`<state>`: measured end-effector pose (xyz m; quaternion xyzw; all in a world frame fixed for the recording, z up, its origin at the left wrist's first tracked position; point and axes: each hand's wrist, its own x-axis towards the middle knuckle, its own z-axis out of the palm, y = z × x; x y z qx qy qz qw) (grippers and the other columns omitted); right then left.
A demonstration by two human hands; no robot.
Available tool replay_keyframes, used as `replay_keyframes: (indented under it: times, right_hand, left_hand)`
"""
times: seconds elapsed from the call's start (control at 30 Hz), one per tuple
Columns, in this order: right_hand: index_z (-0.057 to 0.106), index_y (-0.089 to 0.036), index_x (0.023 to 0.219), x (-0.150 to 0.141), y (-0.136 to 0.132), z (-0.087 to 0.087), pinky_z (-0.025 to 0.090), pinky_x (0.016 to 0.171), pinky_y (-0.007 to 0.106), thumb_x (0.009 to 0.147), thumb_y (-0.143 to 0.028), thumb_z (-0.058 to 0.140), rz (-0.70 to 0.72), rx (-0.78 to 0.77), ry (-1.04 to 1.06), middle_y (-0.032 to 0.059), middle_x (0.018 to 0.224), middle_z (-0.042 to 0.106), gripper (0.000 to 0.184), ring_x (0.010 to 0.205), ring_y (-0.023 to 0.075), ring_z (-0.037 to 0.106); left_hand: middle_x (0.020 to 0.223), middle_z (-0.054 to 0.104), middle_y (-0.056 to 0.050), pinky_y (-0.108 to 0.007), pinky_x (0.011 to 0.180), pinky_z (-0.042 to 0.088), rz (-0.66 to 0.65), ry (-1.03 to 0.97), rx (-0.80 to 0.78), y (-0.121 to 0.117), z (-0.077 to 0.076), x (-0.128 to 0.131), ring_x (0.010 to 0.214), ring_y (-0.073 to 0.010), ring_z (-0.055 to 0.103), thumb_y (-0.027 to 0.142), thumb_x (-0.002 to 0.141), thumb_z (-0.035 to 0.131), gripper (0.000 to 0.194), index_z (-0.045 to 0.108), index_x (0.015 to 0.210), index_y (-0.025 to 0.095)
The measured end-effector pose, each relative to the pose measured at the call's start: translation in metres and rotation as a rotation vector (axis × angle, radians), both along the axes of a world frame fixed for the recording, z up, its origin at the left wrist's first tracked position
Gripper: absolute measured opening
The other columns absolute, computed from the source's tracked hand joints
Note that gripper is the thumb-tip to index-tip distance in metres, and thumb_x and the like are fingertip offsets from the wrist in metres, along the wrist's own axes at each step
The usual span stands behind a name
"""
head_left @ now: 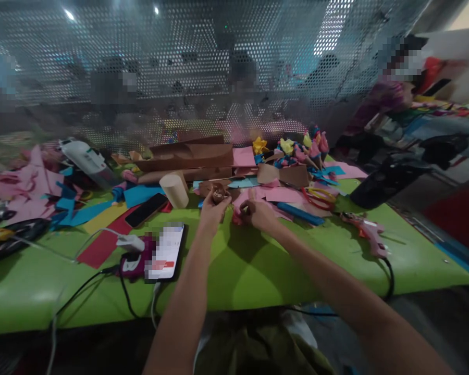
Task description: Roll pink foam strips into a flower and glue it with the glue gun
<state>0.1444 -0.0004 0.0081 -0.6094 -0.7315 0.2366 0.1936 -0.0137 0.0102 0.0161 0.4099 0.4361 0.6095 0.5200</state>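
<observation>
In the head view my left hand [213, 209] is closed around a small brown crumpled piece [219, 192], perhaps foam or paper, with lighter bits in its middle. My right hand [261, 214] is a little to the right, fingers bent together at a pink piece [238, 215]. Whether the fingers pinch it or only touch it is too small to tell. Pink sheets [283, 194] lie just beyond the right hand. A blue stick-like tool [300, 213] and yellow-and-red-handled scissors [319, 199] are to its right. Left of my left hand stands a pale cylinder [174, 190].
A pink glue gun [371, 234] lies right, its black cord over the front edge. A lit phone [170, 252], a dark phone [146, 210] and charging cables lie left. Finished-looking flowers [310, 146] and a brown box [191, 156] line the back. A person [383, 99] is at far right.
</observation>
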Motion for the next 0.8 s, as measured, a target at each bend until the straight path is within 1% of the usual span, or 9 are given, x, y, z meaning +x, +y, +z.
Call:
replay_keyframes:
  times: [0.17,0.23,0.3,0.37,0.43,0.5,0.57,0.7,0.8]
  right_hand:
    - [0.071,-0.018,0.104,0.005,-0.001,-0.011,0.044,0.062,0.023,0.076,-0.018,0.07,0.026,-0.017,0.164,0.0046,0.086,0.076,0.028,0.073,0.0157,0.067]
    - [0.071,-0.017,0.097,0.013,0.001,-0.009,0.045,0.062,0.024,0.072,-0.02,0.07,0.01,-0.027,0.397,0.0029,0.081,0.074,0.024,0.069,0.015,0.064]
    - [0.07,-0.017,0.087,0.022,0.002,-0.005,0.044,0.06,0.024,0.068,-0.027,0.073,-0.008,-0.06,0.733,0.0007,0.074,0.07,0.022,0.064,0.0137,0.06]
    - [0.068,-0.017,0.081,0.03,0.002,0.001,0.041,0.057,0.024,0.062,-0.033,0.078,-0.002,-0.11,1.0,-0.0016,0.069,0.066,0.026,0.059,0.0116,0.055]
    - [0.066,-0.018,0.076,0.034,0.0,0.007,0.039,0.056,0.023,0.057,-0.035,0.082,0.027,-0.154,1.133,-0.003,0.067,0.064,0.03,0.057,0.0099,0.052]
    - [0.065,-0.018,0.074,0.035,-0.002,0.011,0.036,0.054,0.022,0.056,-0.034,0.085,0.05,-0.187,1.192,-0.0042,0.065,0.062,0.031,0.055,0.0084,0.048]
    - [0.065,-0.018,0.073,0.034,-0.004,0.012,0.034,0.054,0.022,0.057,-0.033,0.086,0.068,-0.199,1.222,-0.0046,0.065,0.061,0.03,0.055,0.008,0.047]
    - [0.065,-0.019,0.073,0.031,-0.004,0.009,0.036,0.056,0.022,0.06,-0.032,0.085,0.116,-0.188,1.239,-0.0041,0.066,0.061,0.027,0.058,0.0094,0.05]
    - [0.066,-0.019,0.072,0.029,-0.003,0.005,0.037,0.055,0.023,0.059,-0.03,0.084,0.085,-0.17,1.238,-0.0038,0.066,0.061,0.025,0.057,0.0102,0.05]
  left_hand:
    - [0.065,0.063,0.003,-0.021,0.058,0.042,0.002,0.033,-0.029,-0.001,-0.005,-0.001,0.059,-0.0081,0.054,0.032,0.052,0.088,0.034,0.069,0.077,0.016]
    - [0.064,0.062,0.004,-0.021,0.055,0.04,0.0,0.057,-0.038,-0.003,-0.005,-0.001,0.057,-0.0075,0.052,0.033,0.053,0.088,0.034,0.069,0.077,0.017]
    - [0.064,0.062,0.003,-0.021,0.052,0.036,-0.037,0.087,-0.051,-0.007,-0.003,0.0,0.054,-0.0064,0.047,0.034,0.054,0.087,0.034,0.071,0.079,0.017]
    - [0.065,0.063,0.002,-0.021,0.049,0.031,-0.128,0.105,-0.086,-0.013,-0.001,0.005,0.051,-0.0056,0.042,0.036,0.056,0.087,0.036,0.073,0.083,0.017]
    - [0.065,0.063,0.001,-0.021,0.048,0.028,-0.239,0.086,-0.128,-0.018,-0.001,0.011,0.051,-0.0056,0.041,0.037,0.054,0.088,0.04,0.075,0.085,0.016]
    - [0.064,0.061,0.001,-0.021,0.049,0.028,-0.322,0.049,-0.164,-0.022,-0.003,0.016,0.053,-0.0057,0.041,0.039,0.051,0.09,0.044,0.075,0.085,0.016]
    - [0.067,0.063,0.001,-0.021,0.051,0.03,-0.358,0.023,-0.158,-0.024,-0.005,0.019,0.054,-0.0054,0.042,0.04,0.051,0.091,0.047,0.075,0.088,0.016]
    - [0.065,0.062,0.002,-0.021,0.051,0.029,-0.329,0.05,-0.139,-0.026,-0.003,0.021,0.054,-0.0049,0.04,0.039,0.046,0.094,0.049,0.074,0.084,0.015]
    - [0.059,0.059,0.004,-0.022,0.052,0.029,-0.287,0.087,-0.132,-0.028,0.002,0.023,0.052,-0.0047,0.038,0.037,0.043,0.095,0.046,0.075,0.078,0.014]
